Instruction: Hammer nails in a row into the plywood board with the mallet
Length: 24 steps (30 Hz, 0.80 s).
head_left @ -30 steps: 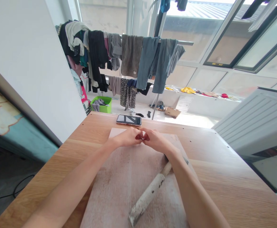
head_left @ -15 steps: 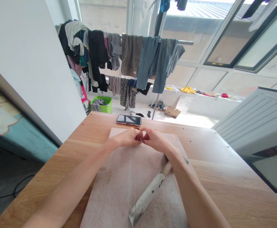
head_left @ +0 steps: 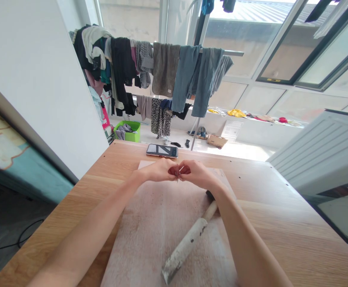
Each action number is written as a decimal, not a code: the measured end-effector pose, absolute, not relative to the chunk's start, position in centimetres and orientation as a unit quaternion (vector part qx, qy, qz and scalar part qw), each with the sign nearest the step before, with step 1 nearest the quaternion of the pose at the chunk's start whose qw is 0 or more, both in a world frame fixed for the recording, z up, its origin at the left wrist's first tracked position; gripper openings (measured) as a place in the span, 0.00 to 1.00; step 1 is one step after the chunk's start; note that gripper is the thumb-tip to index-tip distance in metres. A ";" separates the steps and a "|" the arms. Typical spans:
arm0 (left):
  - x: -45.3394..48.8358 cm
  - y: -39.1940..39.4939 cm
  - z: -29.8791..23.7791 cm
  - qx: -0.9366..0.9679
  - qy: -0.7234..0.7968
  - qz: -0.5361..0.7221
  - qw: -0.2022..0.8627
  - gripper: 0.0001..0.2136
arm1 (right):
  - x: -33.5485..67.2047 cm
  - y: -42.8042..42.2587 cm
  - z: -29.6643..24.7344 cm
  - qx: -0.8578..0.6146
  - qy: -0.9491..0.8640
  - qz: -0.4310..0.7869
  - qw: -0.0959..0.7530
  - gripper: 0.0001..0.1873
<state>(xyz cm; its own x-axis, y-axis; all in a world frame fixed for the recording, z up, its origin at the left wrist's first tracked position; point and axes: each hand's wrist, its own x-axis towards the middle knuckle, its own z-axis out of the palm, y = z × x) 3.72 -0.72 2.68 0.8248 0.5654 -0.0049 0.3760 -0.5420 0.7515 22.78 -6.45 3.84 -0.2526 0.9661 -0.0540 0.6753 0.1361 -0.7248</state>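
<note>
Counted, by size: one wooden table [head_left: 281,223], one laden drying rack [head_left: 174,75], one pale board [head_left: 150,239], one hammer [head_left: 188,243], one green basket [head_left: 131,131], one smartphone [head_left: 161,150], two bare hands, one small thin piece [head_left: 180,169].

Board flat on the table, scuffed and flecked with dark specks. Hammer on the board's right half, stained pale handle slanting toward the near edge, dark head partly under the right forearm. Smartphone face up on the table just beyond the board's far edge. Rack and basket well beyond the board, on a sunlit floor below large windows. White wall off to the board's left.

Left hand [head_left: 157,171] and right hand [head_left: 198,174] over the board's far end, knuckles up, fingers curled, red-nailed tips meeting. Both pinched on the small thin piece held between them. Piece too small to identify.
</note>
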 end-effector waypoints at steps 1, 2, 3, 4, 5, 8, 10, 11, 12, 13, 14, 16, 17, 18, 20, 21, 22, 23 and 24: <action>3.4 -0.8 3.2 0.867 0.271 0.103 0.405 0.06 | 22.8 -6.5 4.1 -0.557 -0.721 0.346 0.223 0.07; 3.1 -0.8 3.8 0.865 0.268 0.085 0.415 0.07 | 22.7 -6.7 4.3 -0.543 -0.722 0.365 0.224 0.07; 2.7 -0.9 4.4 0.863 0.262 0.070 0.427 0.08 | 22.6 -6.8 4.5 -0.529 -0.725 0.381 0.224 0.07; 2.4 -1.0 5.0 0.859 0.254 0.058 0.441 0.09 | 22.5 -6.9 4.7 -0.515 -0.727 0.395 0.224 0.08; 2.1 -1.2 5.6 0.856 0.243 0.049 0.454 0.10 | 22.4 -7.1 4.9 -0.503 -0.729 0.408 0.223 0.08; 1.2 -1.5 7.0 0.854 0.217 0.025 0.472 0.09 | 21.9 -7.5 5.5 -0.476 -0.736 0.425 0.226 0.07; 0.8 -1.8 7.6 0.860 0.224 0.002 0.459 0.09 | 21.6 -7.9 5.9 -0.473 -0.743 0.420 0.218 0.07; 0.7 -1.9 7.8 0.861 0.236 -0.009 0.451 0.10 | 21.5 -8.1 6.2 -0.477 -0.746 0.416 0.209 0.08; 0.6 -1.9 8.0 0.860 0.250 -0.018 0.444 0.11 | 21.4 -8.4 6.5 -0.481 -0.746 0.415 0.199 0.09; 0.4 -2.0 8.2 0.859 0.262 -0.023 0.438 0.13 | 21.4 -8.6 6.9 -0.486 -0.744 0.417 0.190 0.11; 0.3 -2.0 8.3 0.859 0.273 -0.024 0.432 0.14 | 21.3 -8.9 7.2 -0.489 -0.741 0.421 0.183 0.13; 0.2 -2.0 8.5 0.861 0.286 -0.013 0.421 0.14 | 21.3 -9.3 7.8 -0.502 -0.736 0.421 0.173 0.18; 0.1 -2.0 8.6 0.863 0.290 -0.003 0.414 0.14 | 21.3 -9.6 8.0 -0.511 -0.735 0.412 0.169 0.19; 0.0 -1.9 8.7 0.865 0.293 0.007 0.408 0.14 | 21.3 -9.8 8.3 -0.520 -0.736 0.400 0.164 0.20; 0.0 -2.0 8.9 0.868 0.299 0.028 0.396 0.14 | 21.4 -10.1 8.8 -0.532 -0.744 0.373 0.159 0.21; -0.1 -2.1 9.0 0.869 0.304 0.039 0.389 0.14 | 21.5 -10.2 9.0 -0.531 -0.751 0.358 0.161 0.22; -0.1 -2.3 9.1 0.869 0.311 0.049 0.382 0.13 | 21.7 -10.4 9.3 -0.527 -0.758 0.346 0.167 0.23; -0.1 -2.6 9.3 0.869 0.318 0.056 0.374 0.13 | 21.9 -10.5 9.6 -0.521 -0.766 0.333 0.176 0.24; -0.1 -2.9 9.5 0.870 0.323 0.061 0.366 0.12 | 22.1 -10.7 9.8 -0.517 -0.773 0.317 0.188 0.23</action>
<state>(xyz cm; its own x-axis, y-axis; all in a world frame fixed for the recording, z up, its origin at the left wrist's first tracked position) -0.14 -2.88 9.53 0.7840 0.6068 -0.1312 0.5180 -0.5229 0.6770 22.08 -10.72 9.84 -0.3949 0.9180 -0.0367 0.6798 0.2651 -0.6838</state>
